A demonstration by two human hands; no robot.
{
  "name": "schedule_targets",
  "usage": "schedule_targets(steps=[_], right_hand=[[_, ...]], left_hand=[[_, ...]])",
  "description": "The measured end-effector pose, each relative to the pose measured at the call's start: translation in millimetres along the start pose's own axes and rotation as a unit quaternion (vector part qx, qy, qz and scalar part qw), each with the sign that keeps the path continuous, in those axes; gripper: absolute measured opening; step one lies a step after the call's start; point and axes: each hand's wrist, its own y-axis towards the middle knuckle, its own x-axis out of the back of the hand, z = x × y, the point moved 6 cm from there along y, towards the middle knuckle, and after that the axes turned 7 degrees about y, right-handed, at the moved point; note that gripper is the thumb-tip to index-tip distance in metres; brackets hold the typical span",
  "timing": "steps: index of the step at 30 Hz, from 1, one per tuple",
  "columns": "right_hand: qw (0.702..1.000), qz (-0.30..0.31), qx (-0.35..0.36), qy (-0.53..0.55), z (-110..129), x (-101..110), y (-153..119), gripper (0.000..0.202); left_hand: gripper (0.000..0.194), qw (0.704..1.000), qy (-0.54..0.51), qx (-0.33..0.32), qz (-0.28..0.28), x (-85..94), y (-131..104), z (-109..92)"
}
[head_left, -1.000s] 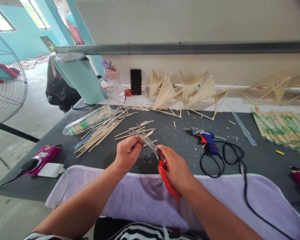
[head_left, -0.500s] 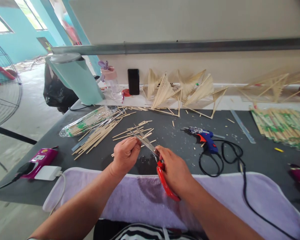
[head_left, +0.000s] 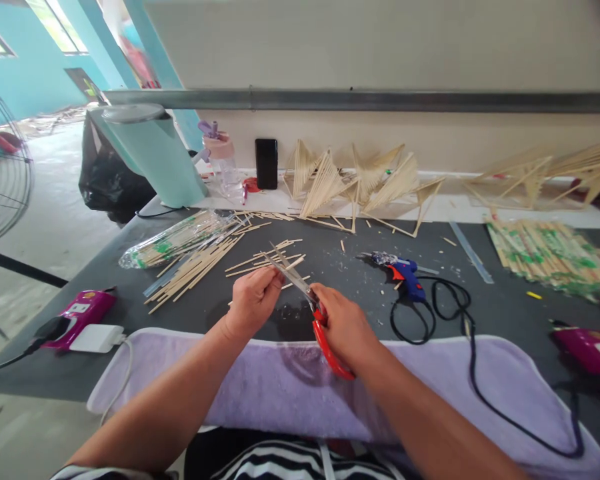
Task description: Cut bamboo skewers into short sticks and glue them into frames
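Observation:
My right hand [head_left: 343,323] is closed on the red-handled scissors [head_left: 333,350], whose blades point up and left, slightly parted. Close to the blades, my left hand [head_left: 255,297] is closed, its thumb and fingers pinching a thin wooden stick [head_left: 296,262] that crosses by the blades. Loose sticks [head_left: 243,268] lie on the dark table just beyond my hands, and a larger pile [head_left: 200,270] spreads to the left. Under my forearms is a purple cloth [head_left: 270,393].
A blue glue gun [head_left: 407,277] with a looping black cord lies to the right. Stick structures [head_left: 330,183], a phone [head_left: 267,164] and a bottle [head_left: 222,160] stand at the back. Packed sticks [head_left: 545,250] lie far right; a magenta power strip [head_left: 83,310] sits left.
The view has shifted slightly, so the glue gun and packed sticks appear further left. Both hands keep their hold, with the scissors still at the stick.

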Motion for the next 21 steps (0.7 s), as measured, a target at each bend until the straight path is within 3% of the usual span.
schedule_targets(steps=[4, 7, 9, 12, 17, 19, 21], right_hand=[[0.999, 0.003, -0.018, -0.028, -8.8, 8.2, 3.8, 0.036], [0.998, -0.012, -0.041, -0.042, -20.3, 16.8, 5.3, 0.036], [0.998, -0.021, -0.041, -0.036, -26.1, 21.1, 6.0, 0.037], [0.999, -0.012, -0.027, -0.017, -30.4, 23.0, 6.8, 0.04], [0.999, 0.032, 0.007, 0.007, -25.2, 21.2, 6.1, 0.038], [0.999, 0.048, 0.02, 0.014, -21.0, 20.5, 4.9, 0.038], [0.997, 0.063, 0.033, 0.016, -17.3, 19.6, 3.6, 0.038]], left_hand=[[0.024, 0.999, 0.008, 0.021, 0.038, -2.7, 3.3, 12.5], [0.024, 0.991, 0.107, 0.048, 0.061, -4.7, 5.4, 28.0], [0.025, 0.98, 0.159, 0.063, 0.099, -11.2, 5.9, 39.0], [0.027, 0.977, 0.153, 0.063, 0.136, -21.3, 6.8, 47.2], [0.024, 0.998, -0.017, 0.04, 0.038, -10.2, 10.9, 31.4], [0.023, 0.983, -0.152, 0.075, 0.074, -12.2, 9.0, 24.0], [0.029, 0.931, -0.296, 0.139, 0.165, -22.3, 3.1, 17.4]])
